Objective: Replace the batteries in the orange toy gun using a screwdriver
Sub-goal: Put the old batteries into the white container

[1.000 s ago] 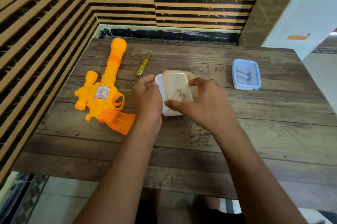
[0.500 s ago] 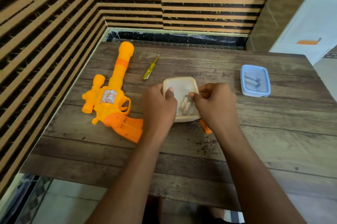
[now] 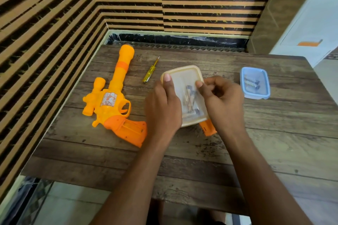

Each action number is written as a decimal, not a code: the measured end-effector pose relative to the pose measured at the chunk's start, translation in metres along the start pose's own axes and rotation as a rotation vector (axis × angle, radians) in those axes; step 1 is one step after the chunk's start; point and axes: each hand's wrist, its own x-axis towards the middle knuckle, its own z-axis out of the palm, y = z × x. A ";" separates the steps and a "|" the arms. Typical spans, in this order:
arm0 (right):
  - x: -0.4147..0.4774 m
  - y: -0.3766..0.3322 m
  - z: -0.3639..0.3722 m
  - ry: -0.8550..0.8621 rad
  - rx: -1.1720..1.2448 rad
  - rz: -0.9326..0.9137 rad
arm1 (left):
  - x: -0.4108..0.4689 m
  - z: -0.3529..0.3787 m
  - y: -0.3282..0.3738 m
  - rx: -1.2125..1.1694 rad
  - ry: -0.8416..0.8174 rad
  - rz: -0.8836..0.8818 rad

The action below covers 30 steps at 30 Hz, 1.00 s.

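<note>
The orange toy gun lies on its side at the left of the wooden table, barrel pointing away, with the battery bay in its grip uncovered. Just right of the barrel lies a yellow screwdriver. A cream-lidded clear box with batteries inside sits at the centre. My left hand grips its left side, thumb on the lid's far corner. My right hand presses on the lid's right edge. The orange battery cover pokes out from under the box.
A blue-lidded clear box holding batteries stands at the right of the table. Striped walls close in behind and to the left. The table's near edge drops to a tiled floor.
The cream lid, held askew over the box a second ago, now sits squarely on it. Both hands have shifted to its edges. The view has tilted slightly.
</note>
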 end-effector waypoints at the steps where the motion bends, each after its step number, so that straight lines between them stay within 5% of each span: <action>1: 0.000 0.001 0.001 0.023 0.004 -0.029 | -0.002 0.001 0.001 -0.017 0.007 0.052; 9: -0.008 -0.004 0.008 0.117 -0.101 -0.022 | -0.006 0.008 -0.001 0.002 -0.036 0.289; 23: 0.000 -0.014 0.005 0.078 -0.099 0.043 | -0.008 0.015 0.007 -0.082 0.032 0.201; 30: 0.010 -0.001 0.000 -0.215 0.067 0.007 | -0.003 0.013 -0.005 -0.147 0.112 0.047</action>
